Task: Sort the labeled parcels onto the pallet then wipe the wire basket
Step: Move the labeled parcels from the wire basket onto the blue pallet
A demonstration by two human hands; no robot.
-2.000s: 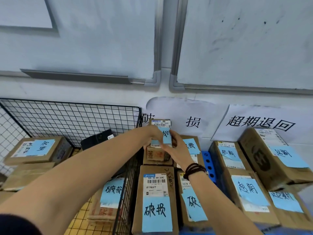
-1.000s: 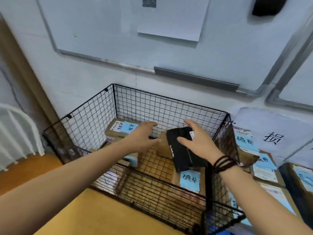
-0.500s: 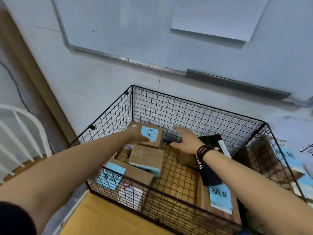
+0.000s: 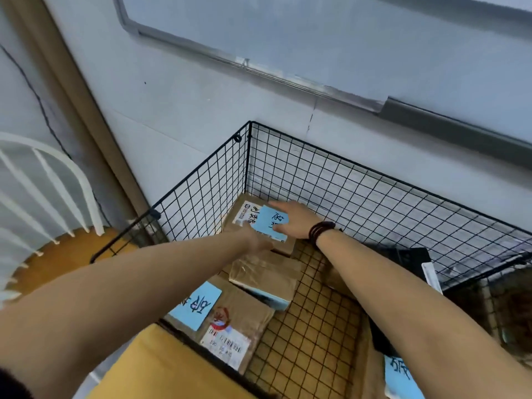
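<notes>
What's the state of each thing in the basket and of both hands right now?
Wire basket: open-topped, parcels inside.
Corner parcel: lying flat, blue note up.
Right hand: flat on its top.
Left hand: at its near edge, grip unclear.
Middle parcel: taped, tilted.
Near parcel: flat, blue note up.

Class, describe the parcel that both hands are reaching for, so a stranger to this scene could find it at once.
Start at the black wire basket against the wall and go to its far left corner. The cardboard parcel there carries a blue handwritten note, with the right hand on top and the left hand at its near edge. It lies farthest back.
</notes>
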